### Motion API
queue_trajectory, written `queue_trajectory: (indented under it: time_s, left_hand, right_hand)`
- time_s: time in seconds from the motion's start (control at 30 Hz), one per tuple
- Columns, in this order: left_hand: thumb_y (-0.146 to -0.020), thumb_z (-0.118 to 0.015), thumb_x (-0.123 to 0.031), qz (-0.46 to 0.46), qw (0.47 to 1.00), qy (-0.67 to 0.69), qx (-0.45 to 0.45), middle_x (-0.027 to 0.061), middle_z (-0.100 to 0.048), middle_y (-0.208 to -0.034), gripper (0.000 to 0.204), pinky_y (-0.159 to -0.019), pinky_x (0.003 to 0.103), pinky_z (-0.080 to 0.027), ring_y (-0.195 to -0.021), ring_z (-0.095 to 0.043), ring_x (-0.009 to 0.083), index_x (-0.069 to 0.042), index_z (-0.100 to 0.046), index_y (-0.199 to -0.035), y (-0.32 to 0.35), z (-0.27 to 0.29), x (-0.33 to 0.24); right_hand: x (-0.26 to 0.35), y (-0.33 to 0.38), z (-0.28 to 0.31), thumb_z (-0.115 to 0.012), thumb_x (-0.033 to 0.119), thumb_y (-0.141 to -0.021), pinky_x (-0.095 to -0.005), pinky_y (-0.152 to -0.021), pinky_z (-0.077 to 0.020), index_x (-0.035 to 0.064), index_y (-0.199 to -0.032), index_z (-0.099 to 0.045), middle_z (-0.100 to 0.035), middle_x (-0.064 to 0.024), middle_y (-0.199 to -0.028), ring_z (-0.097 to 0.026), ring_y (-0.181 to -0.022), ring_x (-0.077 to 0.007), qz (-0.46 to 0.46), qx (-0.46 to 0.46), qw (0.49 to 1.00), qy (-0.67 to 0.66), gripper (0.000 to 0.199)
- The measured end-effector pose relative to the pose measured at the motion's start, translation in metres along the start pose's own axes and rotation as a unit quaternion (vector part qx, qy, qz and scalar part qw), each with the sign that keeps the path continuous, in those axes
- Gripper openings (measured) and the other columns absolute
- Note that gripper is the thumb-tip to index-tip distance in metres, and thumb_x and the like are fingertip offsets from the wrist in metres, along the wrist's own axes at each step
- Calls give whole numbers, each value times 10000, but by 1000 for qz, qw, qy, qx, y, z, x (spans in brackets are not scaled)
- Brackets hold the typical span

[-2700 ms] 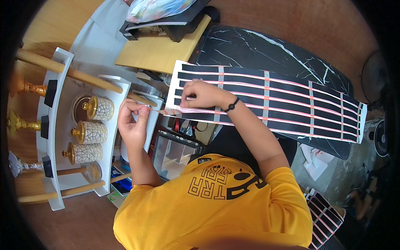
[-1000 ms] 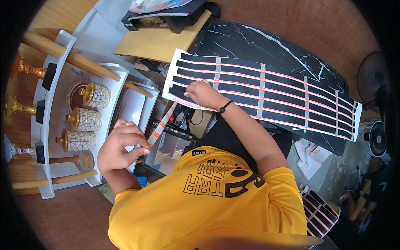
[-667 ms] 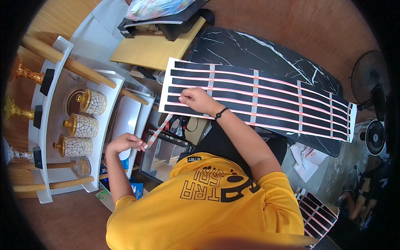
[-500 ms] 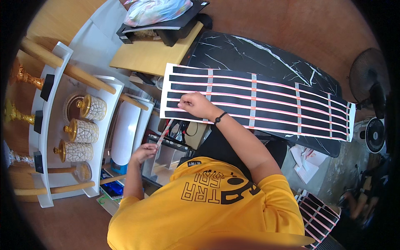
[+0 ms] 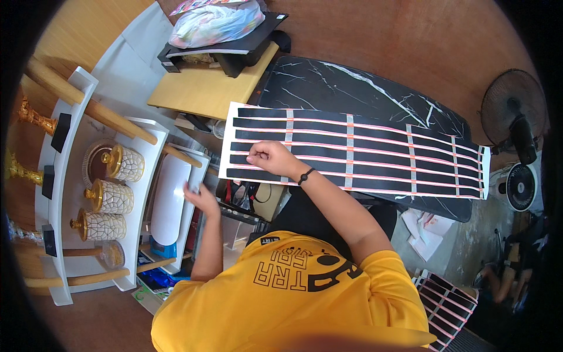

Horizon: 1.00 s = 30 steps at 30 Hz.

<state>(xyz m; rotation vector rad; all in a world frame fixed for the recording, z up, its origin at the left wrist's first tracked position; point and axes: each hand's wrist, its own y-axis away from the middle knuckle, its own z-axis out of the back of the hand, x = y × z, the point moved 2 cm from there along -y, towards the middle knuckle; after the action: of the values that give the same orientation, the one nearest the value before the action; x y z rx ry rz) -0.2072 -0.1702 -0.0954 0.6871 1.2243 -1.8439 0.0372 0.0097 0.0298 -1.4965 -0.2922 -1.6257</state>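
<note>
A long white sheet [image 5: 225,154] with black bands lies across the black marble-patterned table [image 5: 352,88]. Pink-and-white strips run along its length, and grey strips cross them. My right hand [image 5: 272,159] rests over the sheet's left part with its fingers curled and closed; whatever they may hold is hidden. Off to the left, away from the sheet, my left hand [image 5: 203,199] has its fingers apart and nothing visible in it. It is nearest to the white shelf board [image 5: 167,205].
Gold-lidded patterned jars [image 5: 111,196] stand on the white shelf unit at left. A wooden table [image 5: 211,88] carries a black device with a plastic bag [image 5: 214,26]. Fans [image 5: 522,186] stand at right. Another banded sheet [image 5: 446,311] lies at lower right.
My left hand has moved up and left from below the sheet's end; the pinkish strip it held no longer shows, and its fingers have opened. My right hand stays on the sheet.
</note>
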Motion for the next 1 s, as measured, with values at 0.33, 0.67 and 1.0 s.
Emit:
queue_trajectory:
  time_s: [0.33, 0.67, 1.0]
  left_hand:
    - [-853, -622, -94, -419, 815, 92, 390, 152, -639, -1174, 253, -958, 457, -439, -1101, -586, 353, -54, -664, -1099, -16, -121, -269]
    - [-838, -692, -70, -274, 699, 37, 660, 76, -669, -786, 295, -695, 314, -502, -713, -622, 149, -12, -668, -1126, -27, -225, -284]
    - [-775, -716, -25, -253, 574, -46, 777, 48, -683, -767, 437, -679, 262, -483, -718, -615, 114, 20, -625, -1200, -35, -243, -308]
  right_hand:
    - [-1, -4, 89, -714, 151, -823, -458, -933, -447, 78, -1063, -722, -638, -129, -1085, -545, -1090, -340, -112, -264, 888, 359, 250]
    - [-14, -2, 92, -790, 262, -773, -482, -933, -443, 84, -1073, -713, -608, -104, -1115, -538, -1113, -322, -177, -200, 862, 430, 357]
    - [-12, -9, 96, -826, 230, -745, -507, -885, -462, 79, -1031, -652, -569, -105, -1090, -533, -1111, -338, -201, -185, 867, 416, 367]
